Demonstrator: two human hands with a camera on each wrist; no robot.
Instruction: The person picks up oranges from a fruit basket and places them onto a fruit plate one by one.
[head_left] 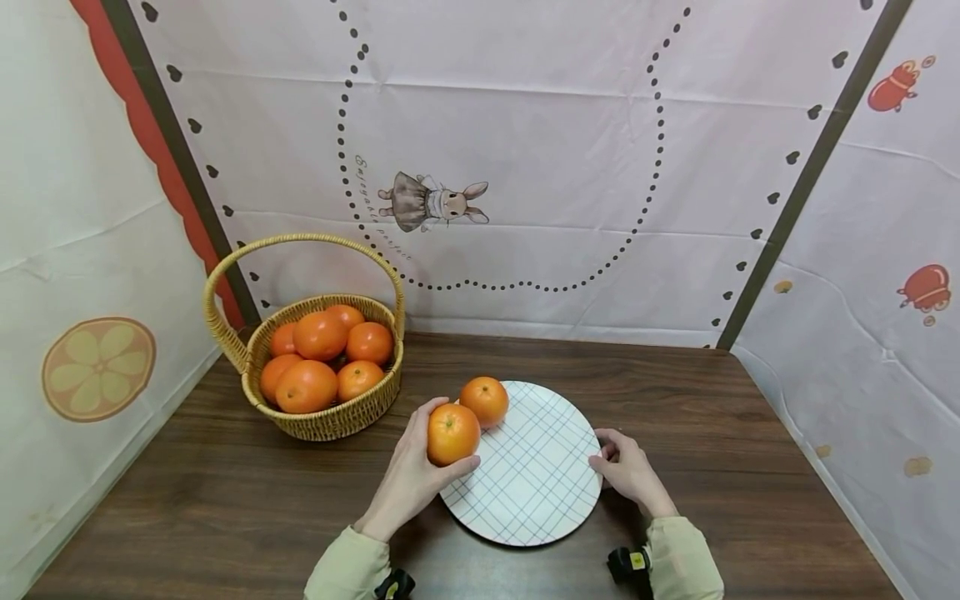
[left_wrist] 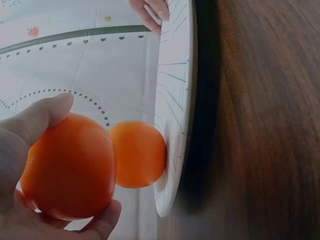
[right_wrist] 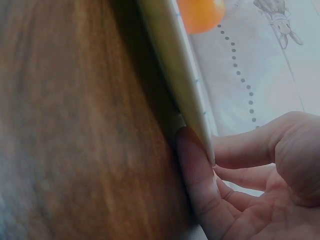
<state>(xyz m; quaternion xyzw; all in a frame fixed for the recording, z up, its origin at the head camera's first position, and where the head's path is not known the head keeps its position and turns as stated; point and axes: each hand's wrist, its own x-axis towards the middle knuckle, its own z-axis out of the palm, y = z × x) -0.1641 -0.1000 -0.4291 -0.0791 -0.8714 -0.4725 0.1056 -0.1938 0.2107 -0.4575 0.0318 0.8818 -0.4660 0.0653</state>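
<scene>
My left hand (head_left: 415, 475) grips an orange (head_left: 453, 434) over the left rim of a round white plate (head_left: 536, 475) with a blue grid pattern. A second orange (head_left: 484, 401) sits on the plate's upper left part, right beside the held one. In the left wrist view, thumb and fingers curl round the held orange (left_wrist: 70, 167), and the other orange (left_wrist: 137, 154) rests against the plate. On the opposite side, my right hand (head_left: 632, 471) pinches the plate's right rim. The right wrist view shows the plate edge (right_wrist: 192, 95) between thumb and fingers.
A wicker basket (head_left: 330, 421) with a tall handle stands at the back left, holding several oranges (head_left: 320, 335). The dark wooden table (head_left: 225, 517) lies under everything. Printed cloth (head_left: 517, 167) hangs behind and at both sides.
</scene>
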